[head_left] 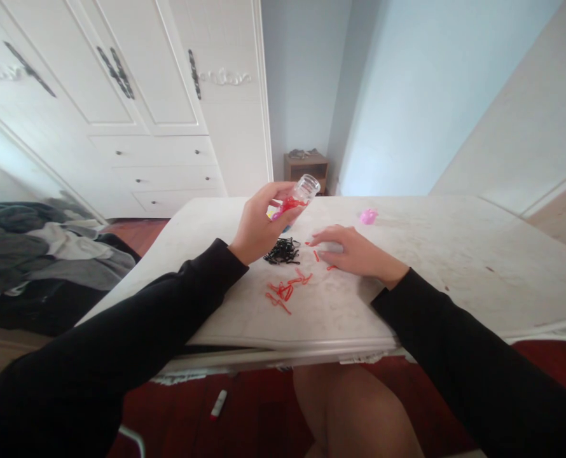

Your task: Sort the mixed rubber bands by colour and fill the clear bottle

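Note:
My left hand [260, 224] is wrapped round a small clear jar [306, 186], raised above the table and tilted with its uncapped mouth up and to the right. Red bands [290, 205] show inside the jar, with some pink and yellow beside my fingers. Low over the tabletop, my right hand [347, 251] has its thumb and index finger curved with a gap between them. Small red bands [316, 256] lie by those fingertips. Nearer me is a loose group of thin red bands [282, 291]. A pile of black bands [283, 251] sits between my hands.
A pink object [368, 217] stands toward the back of the white table [455, 254]. Dark and grey clothes [35, 254] are heaped at the left. Beyond are a white wardrobe [159, 146] and a small wooden cabinet [306, 166]. A white-and-red marker [219, 404] lies on the floor.

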